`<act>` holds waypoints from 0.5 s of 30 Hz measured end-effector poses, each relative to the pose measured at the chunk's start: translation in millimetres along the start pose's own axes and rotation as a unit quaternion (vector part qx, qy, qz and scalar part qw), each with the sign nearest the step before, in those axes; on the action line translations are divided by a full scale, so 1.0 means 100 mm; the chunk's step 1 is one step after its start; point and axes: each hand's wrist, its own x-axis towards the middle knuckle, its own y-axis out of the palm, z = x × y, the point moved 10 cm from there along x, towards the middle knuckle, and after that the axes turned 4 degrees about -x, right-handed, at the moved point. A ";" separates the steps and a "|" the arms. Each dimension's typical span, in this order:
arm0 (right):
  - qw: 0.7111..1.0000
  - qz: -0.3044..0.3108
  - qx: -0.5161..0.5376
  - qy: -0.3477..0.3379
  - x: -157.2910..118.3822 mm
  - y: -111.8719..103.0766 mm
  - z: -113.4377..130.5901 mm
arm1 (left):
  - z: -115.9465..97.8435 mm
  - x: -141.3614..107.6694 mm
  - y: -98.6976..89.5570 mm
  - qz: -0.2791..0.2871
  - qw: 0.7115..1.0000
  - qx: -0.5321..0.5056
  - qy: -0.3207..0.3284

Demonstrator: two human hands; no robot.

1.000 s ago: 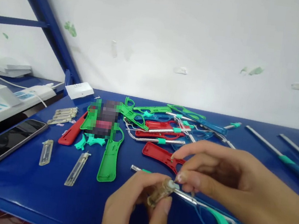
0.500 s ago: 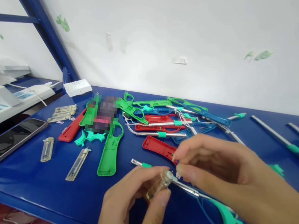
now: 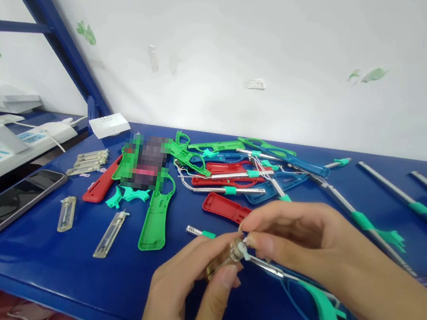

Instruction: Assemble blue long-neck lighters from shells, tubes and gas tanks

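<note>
As the transparent lighter tank (image 3: pixel 230 255) seems light but slick, the left hand (image 3: pixel 188 285) pinches its sides; beside it, the right hand (image 3: pixel 303 240) hides any hold.

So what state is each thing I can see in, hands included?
Left hand: pinching a clear capsule.
Clear capsule: tilted, partly covered.
Pale fitting: at the capsule's upper end.
Right hand: curled beside that fitting; grip unclear.
Front green casing: hollow side up.
Nearest red casing: hollow side up.
Phone: lying flat, screen dark.
Front loose capsule: lying flat.
</note>
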 end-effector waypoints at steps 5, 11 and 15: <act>1.000 -0.015 0.019 -0.006 0.00 -0.07 -0.07 | -0.06 0.04 0.00 -0.001 1.000 0.005 0.019; 0.999 -0.037 0.025 0.028 -0.01 -0.16 -0.16 | -0.06 0.02 0.02 0.027 0.998 0.038 0.048; 0.999 -0.019 0.037 0.023 -0.02 -0.14 -0.19 | -0.05 0.02 0.04 0.046 0.996 0.056 0.052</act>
